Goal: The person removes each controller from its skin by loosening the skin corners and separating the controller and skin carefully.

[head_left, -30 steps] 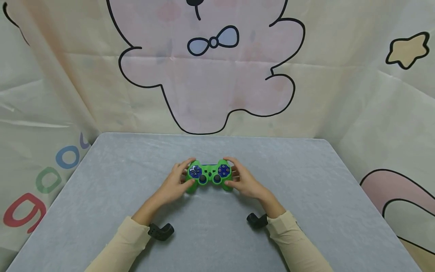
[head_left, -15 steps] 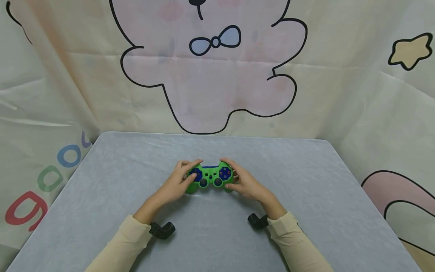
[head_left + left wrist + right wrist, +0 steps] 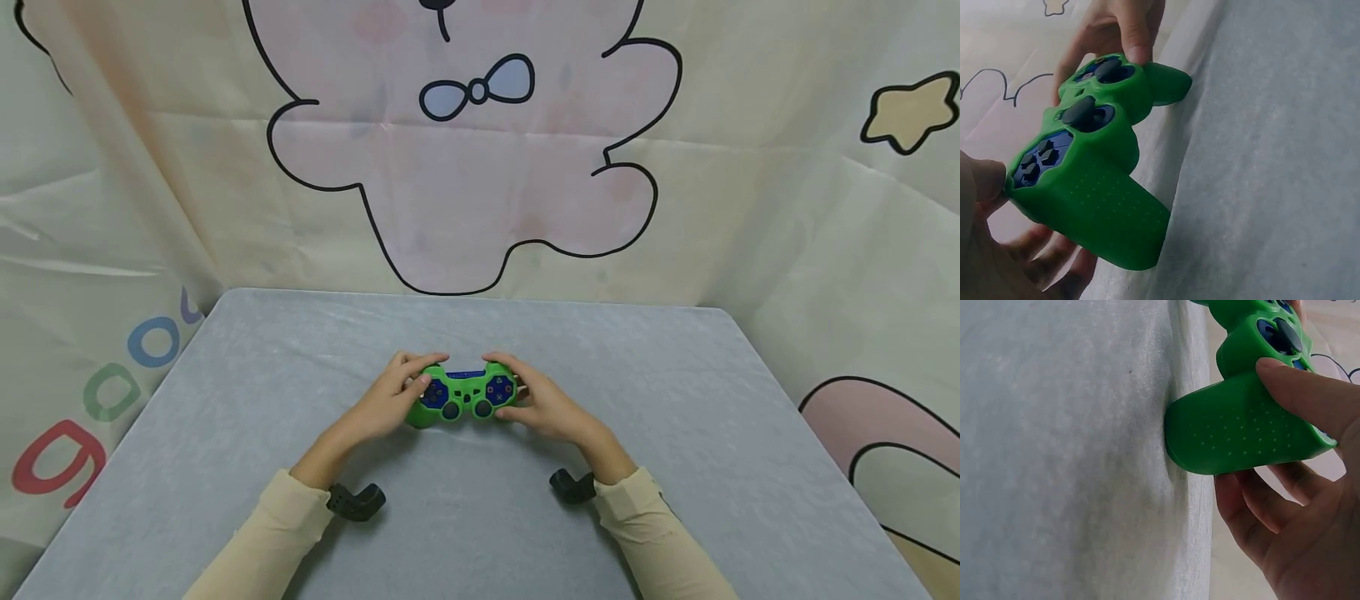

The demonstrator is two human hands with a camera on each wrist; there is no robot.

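A green game controller [image 3: 467, 388] with blue button panels and two dark thumbsticks is held between both hands over the middle of the table. My left hand [image 3: 387, 397] grips its left side, thumb at the direction-pad panel and index finger along the top edge. On the other side my right hand [image 3: 546, 405] grips the right end, its thumb low beside the right thumbstick. In the left wrist view the controller [image 3: 1091, 187] stands tilted, its grip ends close to the cloth. The right wrist view shows fingers curled behind the right grip [image 3: 1241, 428].
A pale blue-grey cloth covers the table [image 3: 465, 533]. Behind it hangs a cream backdrop [image 3: 720, 217] with cartoon drawings. A black wrist device [image 3: 356, 502] is worn on the left wrist, another black device [image 3: 572, 487] on the right.
The left thumb has moved up from the lower left grip onto the direction-pad panel. The controller has tilted, with more of its top edge showing, and shifted slightly.
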